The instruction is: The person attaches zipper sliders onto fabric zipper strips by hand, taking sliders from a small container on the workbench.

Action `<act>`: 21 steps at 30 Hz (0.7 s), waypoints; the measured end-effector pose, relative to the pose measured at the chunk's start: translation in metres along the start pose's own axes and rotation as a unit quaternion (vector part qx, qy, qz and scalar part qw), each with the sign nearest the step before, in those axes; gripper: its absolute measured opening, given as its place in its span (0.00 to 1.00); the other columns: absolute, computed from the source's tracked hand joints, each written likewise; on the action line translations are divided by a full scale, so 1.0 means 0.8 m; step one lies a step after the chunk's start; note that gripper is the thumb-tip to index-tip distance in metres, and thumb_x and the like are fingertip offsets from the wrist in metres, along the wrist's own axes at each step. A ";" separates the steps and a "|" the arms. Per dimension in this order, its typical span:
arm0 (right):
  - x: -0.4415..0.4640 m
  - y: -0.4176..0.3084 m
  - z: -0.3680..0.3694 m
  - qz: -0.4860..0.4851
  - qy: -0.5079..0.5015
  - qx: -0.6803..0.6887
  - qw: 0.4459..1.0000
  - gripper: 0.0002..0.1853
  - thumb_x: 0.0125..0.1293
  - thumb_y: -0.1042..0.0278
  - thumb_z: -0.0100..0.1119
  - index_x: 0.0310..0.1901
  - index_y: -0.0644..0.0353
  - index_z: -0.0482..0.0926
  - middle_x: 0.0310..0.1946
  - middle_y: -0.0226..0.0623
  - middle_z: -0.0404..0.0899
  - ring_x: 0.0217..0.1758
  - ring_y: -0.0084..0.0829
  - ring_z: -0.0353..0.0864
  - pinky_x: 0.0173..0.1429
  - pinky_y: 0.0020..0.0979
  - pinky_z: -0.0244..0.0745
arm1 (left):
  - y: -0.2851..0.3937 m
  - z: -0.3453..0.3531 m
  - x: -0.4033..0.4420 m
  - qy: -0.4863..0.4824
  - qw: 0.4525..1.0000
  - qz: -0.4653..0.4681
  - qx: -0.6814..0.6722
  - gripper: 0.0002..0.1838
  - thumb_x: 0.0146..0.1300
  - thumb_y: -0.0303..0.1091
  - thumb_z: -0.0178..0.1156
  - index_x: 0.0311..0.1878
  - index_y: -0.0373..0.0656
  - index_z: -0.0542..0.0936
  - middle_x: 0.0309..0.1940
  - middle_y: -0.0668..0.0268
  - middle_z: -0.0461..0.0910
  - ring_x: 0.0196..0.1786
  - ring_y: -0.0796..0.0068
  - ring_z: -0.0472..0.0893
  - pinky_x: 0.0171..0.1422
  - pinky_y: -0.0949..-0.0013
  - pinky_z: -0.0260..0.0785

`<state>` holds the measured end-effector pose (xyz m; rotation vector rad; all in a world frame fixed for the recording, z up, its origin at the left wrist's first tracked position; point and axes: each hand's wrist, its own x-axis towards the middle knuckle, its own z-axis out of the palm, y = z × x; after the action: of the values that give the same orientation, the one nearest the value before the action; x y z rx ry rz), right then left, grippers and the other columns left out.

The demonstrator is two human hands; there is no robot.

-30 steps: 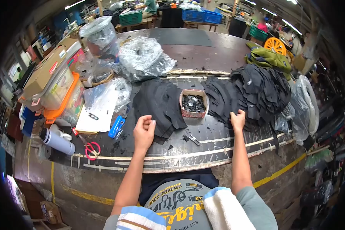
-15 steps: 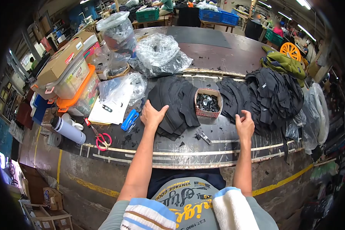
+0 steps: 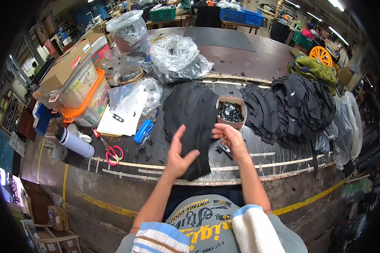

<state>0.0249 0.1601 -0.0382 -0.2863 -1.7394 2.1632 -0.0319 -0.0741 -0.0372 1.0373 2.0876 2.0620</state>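
My left hand [image 3: 181, 157] is open, thumb spread away from the fingers, over the near part of a black fabric piece [image 3: 200, 126]. That piece lies across a stack of black zippered fabric pieces [image 3: 179, 103] and reaches toward the table's front edge. Beside its right edge is my right hand [image 3: 232, 141], fingers loosely bent and apart, with nothing visible in them. Thread snips [image 3: 226, 152] lie on the table, partly hidden by the right hand. Just beyond that hand stands a small patterned box [image 3: 232, 125] of black scraps.
More black zippered pieces [image 3: 259, 111] and a large heap [image 3: 304, 109] lie on the right. At left are a blue stapler [image 3: 144, 131], pink-handled scissors [image 3: 114, 155], a bottle [image 3: 76, 143] and plastic bins [image 3: 86, 97]. Plastic bags [image 3: 175, 57] sit farther back.
Both hands have come closer together: the left moved right and nearer my body, the right moved left. A black piece now extends toward the front edge.
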 end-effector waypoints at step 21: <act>-0.033 -0.030 0.044 0.004 -0.106 -0.102 0.989 0.07 0.70 0.78 0.63 0.47 0.62 0.84 0.34 0.24 0.81 0.31 0.12 0.68 0.37 0.15 0.62 | 0.020 0.010 0.038 -0.032 0.962 -0.187 -0.196 0.10 0.62 0.19 0.69 0.46 0.36 0.84 0.39 0.67 0.83 0.37 0.87 0.77 0.45 0.85 0.68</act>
<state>0.0396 0.1229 -0.0088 -0.1155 -2.0845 2.0868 -0.0452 -0.0546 -0.0108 0.5885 1.5919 2.0833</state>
